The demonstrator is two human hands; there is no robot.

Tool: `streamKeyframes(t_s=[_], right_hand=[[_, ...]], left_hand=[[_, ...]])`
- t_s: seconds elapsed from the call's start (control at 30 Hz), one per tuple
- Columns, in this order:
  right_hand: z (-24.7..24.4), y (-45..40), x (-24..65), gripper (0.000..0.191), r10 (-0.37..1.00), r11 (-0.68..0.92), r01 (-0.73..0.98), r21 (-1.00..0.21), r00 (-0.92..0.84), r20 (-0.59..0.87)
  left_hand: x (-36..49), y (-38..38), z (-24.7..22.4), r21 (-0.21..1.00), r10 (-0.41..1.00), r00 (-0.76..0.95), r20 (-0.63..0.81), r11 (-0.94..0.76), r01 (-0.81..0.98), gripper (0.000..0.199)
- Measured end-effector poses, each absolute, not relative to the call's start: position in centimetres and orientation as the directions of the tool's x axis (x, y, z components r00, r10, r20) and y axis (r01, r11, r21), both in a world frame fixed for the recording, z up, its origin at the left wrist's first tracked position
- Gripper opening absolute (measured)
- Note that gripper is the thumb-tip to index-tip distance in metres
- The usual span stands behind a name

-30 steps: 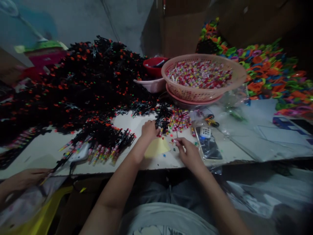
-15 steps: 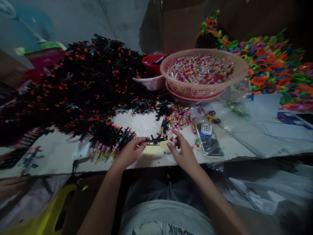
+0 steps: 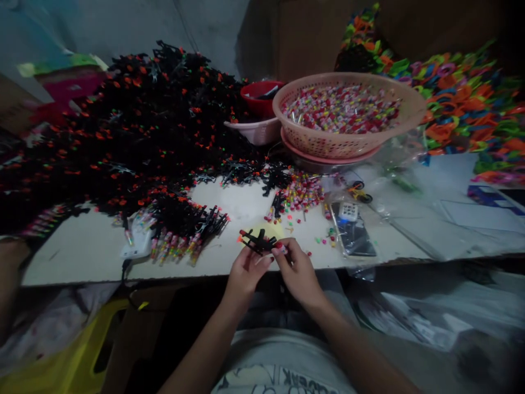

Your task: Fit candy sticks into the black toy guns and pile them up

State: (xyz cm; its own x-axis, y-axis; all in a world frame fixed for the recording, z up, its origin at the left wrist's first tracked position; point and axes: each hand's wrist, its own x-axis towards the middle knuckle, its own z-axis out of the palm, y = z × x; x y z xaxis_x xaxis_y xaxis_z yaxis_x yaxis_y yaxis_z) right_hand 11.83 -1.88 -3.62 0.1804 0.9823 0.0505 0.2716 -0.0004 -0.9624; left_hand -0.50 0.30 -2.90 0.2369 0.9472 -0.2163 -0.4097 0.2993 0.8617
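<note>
A small black toy gun with an orange tip is held just above the table's front edge. My left hand grips it from below, fingers and thumb closed around its underside. At the gun's right end, my right hand pinches a small red-and-white piece, close against the gun; whether the two are joined cannot be made out. Behind the hands, small coloured tubes lie in a loose heap. To the left, several black toy guns with colourful tubes are lined up in a row.
A big pile of black toy guns fills the left. A pink basket of small coloured pieces stands at the back, beside a red bowl. Rightward lie a bagged phone and bright plastic parts. Another person's arm shows far left.
My hands have come together nearer my body. The toy gun has tilted and come closer to me. My right hand, apart from it before, now holds the red-and-white piece at its end.
</note>
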Motion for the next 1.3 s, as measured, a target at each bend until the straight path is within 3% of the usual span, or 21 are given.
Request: streamKeyframes(t_s=[0.2,0.3,0.87,0.97,1.17,1.23,1.3], right_hand=[[-3.5,-3.5,12.5,0.026,0.984,0.073,0.333,-0.940,0.132,0.123],[-3.2,-3.6,12.9,0.018,0.985,0.088,0.370,-0.925,0.104,0.136],[-2.3,-4.0,13.4,0.022,0.965,0.170,0.510,-0.843,0.088,0.248],[-2.1,-4.0,13.6,0.023,0.955,0.207,0.612,-0.763,0.045,0.294],[-1.8,-3.9,13.2,0.031,0.937,0.221,0.845,-0.488,-0.045,0.346],[-1.9,-3.8,13.1,0.032,0.943,0.194,0.862,-0.468,-0.032,0.332],[-2.0,-3.8,13.1,0.031,0.951,0.196,0.828,-0.526,-0.029,0.309]], left_hand=[[-0.5,0.2,-2.2,0.853,0.929,0.170,-0.330,0.370,-0.368,0.037],[-0.8,0.3,-1.8,0.862,0.930,0.166,-0.328,0.366,-0.350,0.037],[-0.6,-0.3,-1.4,0.866,0.932,0.167,-0.321,0.361,-0.346,0.039],[-0.7,-0.3,-1.7,0.872,0.935,0.167,-0.312,0.352,-0.340,0.038],[-0.5,-0.6,-1.9,0.885,0.944,0.079,-0.319,0.327,-0.331,0.038],[-0.3,-0.8,-2.0,0.880,0.942,0.051,-0.332,0.329,-0.343,0.039],[-0.3,-1.0,-2.0,0.870,0.936,0.029,-0.350,0.337,-0.361,0.039]])
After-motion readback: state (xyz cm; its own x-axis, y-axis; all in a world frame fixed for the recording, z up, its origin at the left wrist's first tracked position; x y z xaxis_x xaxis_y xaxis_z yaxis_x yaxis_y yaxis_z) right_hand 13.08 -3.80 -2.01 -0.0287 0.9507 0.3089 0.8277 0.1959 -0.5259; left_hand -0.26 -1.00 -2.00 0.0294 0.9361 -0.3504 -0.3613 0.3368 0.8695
